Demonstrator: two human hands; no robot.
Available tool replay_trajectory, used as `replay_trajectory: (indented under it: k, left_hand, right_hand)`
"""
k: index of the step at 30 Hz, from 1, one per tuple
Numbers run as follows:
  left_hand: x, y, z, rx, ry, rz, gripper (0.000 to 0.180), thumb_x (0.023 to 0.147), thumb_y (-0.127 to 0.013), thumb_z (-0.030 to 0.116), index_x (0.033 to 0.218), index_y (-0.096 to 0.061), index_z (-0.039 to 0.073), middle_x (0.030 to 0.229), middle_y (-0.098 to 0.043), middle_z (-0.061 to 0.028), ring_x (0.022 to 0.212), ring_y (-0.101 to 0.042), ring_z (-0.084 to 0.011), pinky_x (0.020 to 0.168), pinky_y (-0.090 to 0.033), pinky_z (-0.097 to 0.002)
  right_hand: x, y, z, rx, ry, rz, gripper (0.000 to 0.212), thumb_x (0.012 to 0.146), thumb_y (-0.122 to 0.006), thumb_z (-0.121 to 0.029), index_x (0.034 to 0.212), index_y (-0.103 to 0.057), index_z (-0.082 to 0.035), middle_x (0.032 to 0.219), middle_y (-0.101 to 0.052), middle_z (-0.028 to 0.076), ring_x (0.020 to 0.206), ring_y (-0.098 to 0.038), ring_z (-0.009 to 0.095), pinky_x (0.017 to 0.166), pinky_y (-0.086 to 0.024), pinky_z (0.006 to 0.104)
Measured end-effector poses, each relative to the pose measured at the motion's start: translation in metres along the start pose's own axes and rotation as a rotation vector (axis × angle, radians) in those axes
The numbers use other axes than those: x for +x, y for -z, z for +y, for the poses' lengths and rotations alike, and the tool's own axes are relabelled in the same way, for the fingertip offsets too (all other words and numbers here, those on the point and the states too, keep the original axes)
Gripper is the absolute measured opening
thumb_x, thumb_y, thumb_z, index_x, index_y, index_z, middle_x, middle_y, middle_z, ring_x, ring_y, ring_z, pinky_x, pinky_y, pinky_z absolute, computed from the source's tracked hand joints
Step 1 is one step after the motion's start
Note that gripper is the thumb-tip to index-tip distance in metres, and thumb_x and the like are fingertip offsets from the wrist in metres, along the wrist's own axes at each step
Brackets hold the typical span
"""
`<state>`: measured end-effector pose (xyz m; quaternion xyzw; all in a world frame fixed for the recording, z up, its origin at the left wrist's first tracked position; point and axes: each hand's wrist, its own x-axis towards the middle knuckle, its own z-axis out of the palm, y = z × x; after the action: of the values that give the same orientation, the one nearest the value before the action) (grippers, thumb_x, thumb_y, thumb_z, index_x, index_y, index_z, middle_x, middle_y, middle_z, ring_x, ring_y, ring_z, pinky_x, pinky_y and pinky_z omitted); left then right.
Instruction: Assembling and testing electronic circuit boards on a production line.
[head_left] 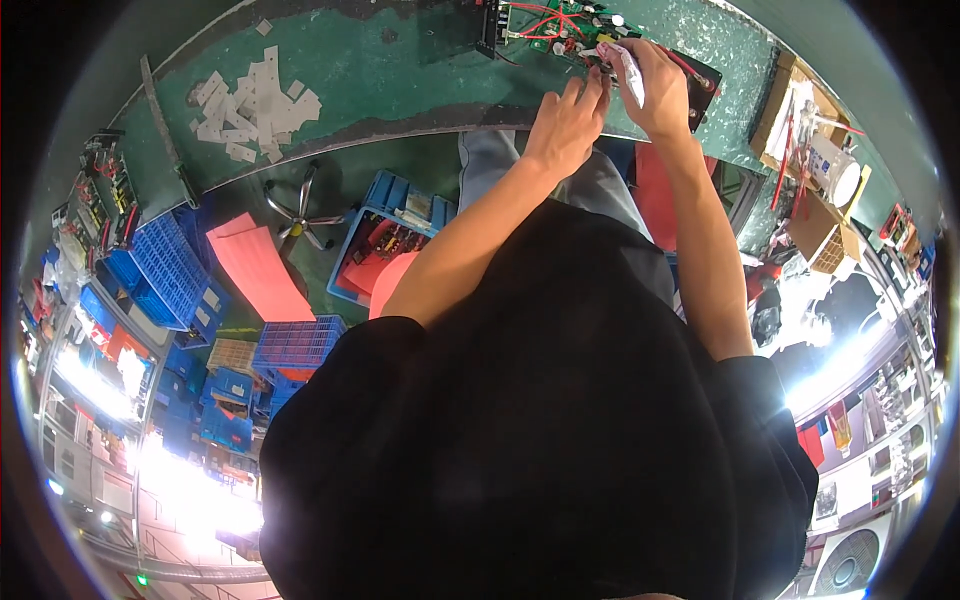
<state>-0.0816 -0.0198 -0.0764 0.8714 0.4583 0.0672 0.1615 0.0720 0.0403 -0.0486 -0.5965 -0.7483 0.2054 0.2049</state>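
At the top of the view, a green circuit board (pixel 570 30) with red wires lies on the bench near a black panel (pixel 490 28). My right hand (pixel 660 92) is closed around a soft white tube (pixel 631 76), its narrow end pointing at the board's near edge. Close beside it, my left hand (pixel 565 128) has its fingers bent, the tips together at that same edge. What those fingertips hold, if anything, is too small to make out. A second black panel (pixel 708 85) with a red wire along it sits to the right, partly behind my right hand.
White paper-like pieces (pixel 255 105) lie piled on the green bench (pixel 400 65) at left, near a metal strip (pixel 168 130). A cardboard box (pixel 790 105) with a white cup-like container (pixel 832 165) stands at right. Below are a blue crate (pixel 365 240) and a chair base (pixel 298 215).
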Motion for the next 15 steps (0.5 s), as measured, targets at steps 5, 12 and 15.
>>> replay_trajectory:
  k: [5, 12, 15]
  left_hand:
    - [-0.001, 0.0, 0.0, -0.005, 0.0, 0.016, 0.077, 0.064, -0.076, 0.019, 0.133, -0.048, 0.0, 0.132, -0.045, -0.0116, 0.112, -0.047, -0.0242, 0.068, -0.049, -0.0326]
    - [0.0, -0.001, -0.001, -0.002, -0.005, -0.002, 0.077, 0.064, -0.076, 0.02, 0.133, -0.048, 0.0, 0.133, -0.045, -0.0115, 0.112, -0.048, -0.0237, 0.068, -0.049, -0.0315]
    - [0.0, -0.001, 0.0, 0.012, -0.006, -0.013, 0.08, 0.063, -0.077, 0.021, 0.134, -0.047, 0.0, 0.134, -0.044, -0.0118, 0.112, -0.048, -0.0236, 0.068, -0.049, -0.0313]
  right_hand:
    - [-0.001, -0.002, 0.004, 0.03, -0.021, -0.062, 0.035, 0.072, -0.068, -0.009, 0.106, -0.059, -0.004, 0.095, -0.063, 0.017, 0.085, -0.062, 0.039, 0.071, -0.051, 0.0414]
    - [-0.003, 0.002, -0.004, 0.014, -0.03, -0.048, 0.035, 0.072, -0.069, -0.01, 0.106, -0.06, -0.005, 0.095, -0.063, 0.016, 0.084, -0.062, 0.038, 0.07, -0.051, 0.0403]
    - [-0.002, 0.003, -0.01, 0.01, -0.011, 0.007, 0.013, 0.087, -0.063, -0.01, 0.095, -0.063, 0.0, 0.085, -0.065, 0.015, 0.077, -0.064, 0.034, 0.067, -0.051, 0.0362]
